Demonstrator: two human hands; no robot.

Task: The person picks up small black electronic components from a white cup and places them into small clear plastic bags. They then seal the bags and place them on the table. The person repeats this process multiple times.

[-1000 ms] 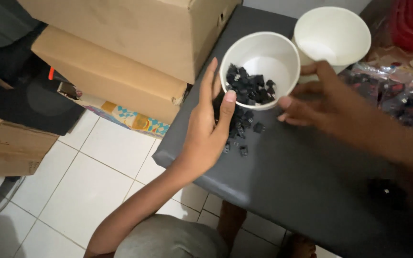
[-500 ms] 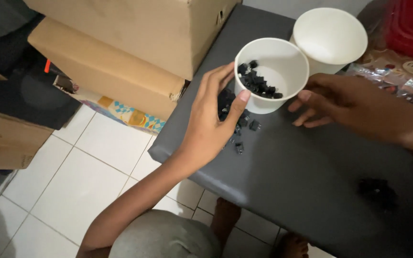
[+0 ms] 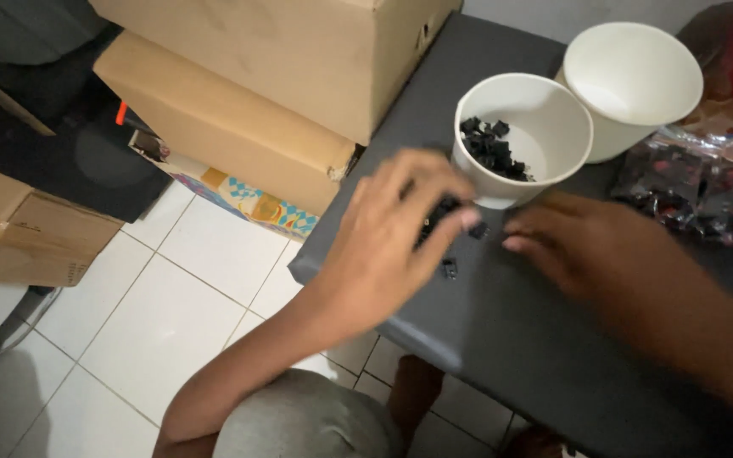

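Head view: the left hand (image 3: pixel 388 242) is cupped, fingers curled over a small cluster of black pieces (image 3: pixel 444 222) on the dark grey table (image 3: pixel 553 339); whether it actually grips any is blurred and I cannot tell. The right hand (image 3: pixel 583 250) lies flat and spread, palm down, holding nothing, at about 3 o'clock from the cluster. Just beyond both hands, at 12 o'clock, stands a white paper cup (image 3: pixel 523 136) with more black pieces inside; a second, empty cup (image 3: pixel 634 85) touches it at 2 o'clock.

The likely risk is the table edge — it runs close under the left wrist, at 7 o'clock from the loose pieces, and one stray piece (image 3: pixel 450 270) already sits near it; a sweeping motion could send pieces onto the tiled floor (image 3: pixel 129 322). The light cup could also tip if knuckles knock it.

Open room lies toward 5 o'clock on bare tabletop. Cardboard boxes (image 3: pixel 299 76) crowd 10 o'clock; plastic packets (image 3: pixel 706 191) block 3 o'clock.
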